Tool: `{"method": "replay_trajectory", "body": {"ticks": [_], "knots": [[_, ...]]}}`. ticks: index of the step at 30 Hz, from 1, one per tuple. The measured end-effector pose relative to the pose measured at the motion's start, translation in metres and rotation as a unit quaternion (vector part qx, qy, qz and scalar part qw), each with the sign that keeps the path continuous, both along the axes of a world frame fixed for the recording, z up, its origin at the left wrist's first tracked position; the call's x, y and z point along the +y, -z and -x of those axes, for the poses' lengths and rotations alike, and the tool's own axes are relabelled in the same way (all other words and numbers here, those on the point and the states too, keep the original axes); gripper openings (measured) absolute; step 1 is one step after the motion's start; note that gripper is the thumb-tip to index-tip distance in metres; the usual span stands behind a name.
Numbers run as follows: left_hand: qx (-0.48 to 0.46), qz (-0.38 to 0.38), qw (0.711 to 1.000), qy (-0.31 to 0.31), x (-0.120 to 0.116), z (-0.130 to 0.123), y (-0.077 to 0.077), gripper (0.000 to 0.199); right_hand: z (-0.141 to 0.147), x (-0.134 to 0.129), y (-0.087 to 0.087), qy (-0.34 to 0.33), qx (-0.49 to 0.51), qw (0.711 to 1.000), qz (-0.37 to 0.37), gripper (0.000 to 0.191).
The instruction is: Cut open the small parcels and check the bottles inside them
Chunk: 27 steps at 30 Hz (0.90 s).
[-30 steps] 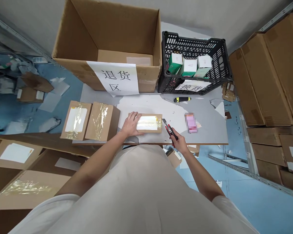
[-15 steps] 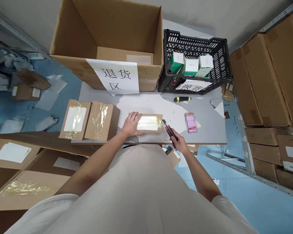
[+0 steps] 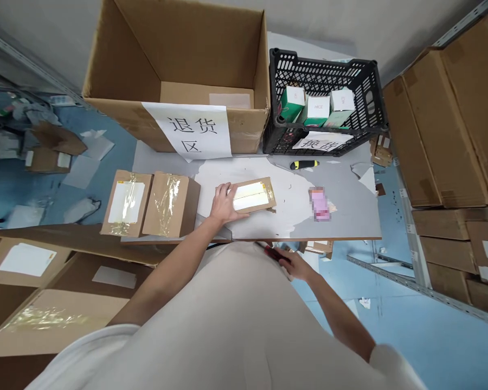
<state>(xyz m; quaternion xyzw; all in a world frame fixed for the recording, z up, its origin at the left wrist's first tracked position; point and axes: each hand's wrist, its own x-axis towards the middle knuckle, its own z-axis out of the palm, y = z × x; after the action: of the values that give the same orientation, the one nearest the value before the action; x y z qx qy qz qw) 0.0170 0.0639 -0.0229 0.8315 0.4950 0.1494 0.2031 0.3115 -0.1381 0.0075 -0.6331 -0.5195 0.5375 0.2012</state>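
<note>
On the worktable, my left hand (image 3: 224, 205) grips the left end of a small flat cardboard box (image 3: 252, 196) that bears a white label and clear tape. The box lies slightly turned, its right end angled away from me, with a small torn bit at its near right corner. My right hand (image 3: 295, 264) is closed around a red and black utility knife (image 3: 277, 254), low beside my body and off the table's front edge. The blade end is blurred. To the left of my left hand stand two taped cardboard boxes, a plain one (image 3: 166, 203) and a labelled one (image 3: 126, 203).
A large open carton (image 3: 244, 130) with a paper sign stands at the back, beside a black plastic crate (image 3: 325, 65) holding green-and-white boxes. A yellow and black knife (image 3: 304, 164) and a pixelated pink item (image 3: 319, 205) lie on the table's right. Cartons (image 3: 439, 124) are stacked at right.
My right hand has drawn the utility knife away from the box, down and toward my body. The small box has turned anticlockwise and shifted slightly away from me under my left hand.
</note>
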Motion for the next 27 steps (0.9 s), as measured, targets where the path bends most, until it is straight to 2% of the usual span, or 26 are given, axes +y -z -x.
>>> {"method": "replay_trajectory", "body": {"ticks": [3, 5, 7, 10, 11, 13, 15, 18, 20, 22, 25, 27], "knots": [[-0.004, 0.014, 1.0, 0.02, 0.003, -0.002, -0.001, 0.11, -0.015, -0.023, 0.006, 0.146, 0.002, 0.989, 0.029, 0.062], [-0.007, 0.021, 0.999, 0.025, 0.002, -0.001, -0.003, 0.11, -0.027, -0.022, 0.009, 0.234, -0.002, 0.972, 0.033, 0.073], [-0.01, 0.029, 0.999, 0.021, 0.0, 0.001, -0.005, 0.113, -0.029, -0.009, 0.012, 0.31, 0.015, 0.951, 0.004, 0.079], [-0.024, 0.047, 0.999, 0.015, 0.002, 0.006, -0.008, 0.114, -0.003, 0.025, 0.017, 0.377, 0.088, 0.921, -0.035, 0.074], [-0.035, 0.051, 0.998, -0.002, 0.005, 0.009, -0.008, 0.107, 0.011, 0.037, 0.019, 0.384, 0.123, 0.915, -0.034, 0.068], [-0.065, 0.071, 0.993, -0.066, 0.015, 0.015, -0.008, 0.08, 0.039, 0.059, 0.025, 0.399, 0.181, 0.899, -0.025, 0.055], [-0.094, 0.122, 0.98, -0.129, 0.025, 0.023, -0.006, 0.055, 0.061, 0.079, 0.03, 0.407, 0.22, 0.886, -0.018, 0.05], [-0.136, 0.198, 0.954, -0.18, 0.026, 0.034, -0.002, 0.039, 0.073, 0.109, 0.036, 0.405, 0.241, 0.881, -0.026, 0.051], [-0.184, 0.218, 0.931, -0.227, 0.01, 0.036, 0.003, 0.034, 0.07, 0.134, 0.038, 0.395, 0.242, 0.885, -0.046, 0.05], [-0.253, 0.245, 0.895, -0.273, -0.019, 0.034, 0.008, 0.035, 0.066, 0.161, 0.038, 0.374, 0.245, 0.892, -0.064, 0.048], [-0.338, 0.322, 0.832, -0.299, -0.066, 0.022, 0.014, 0.043, 0.067, 0.195, 0.038, 0.334, 0.25, 0.907, -0.064, 0.046], [-0.36, 0.335, 0.815, -0.307, -0.087, 0.014, 0.016, 0.044, 0.072, 0.207, 0.039, 0.316, 0.241, 0.916, -0.061, 0.044]]}}
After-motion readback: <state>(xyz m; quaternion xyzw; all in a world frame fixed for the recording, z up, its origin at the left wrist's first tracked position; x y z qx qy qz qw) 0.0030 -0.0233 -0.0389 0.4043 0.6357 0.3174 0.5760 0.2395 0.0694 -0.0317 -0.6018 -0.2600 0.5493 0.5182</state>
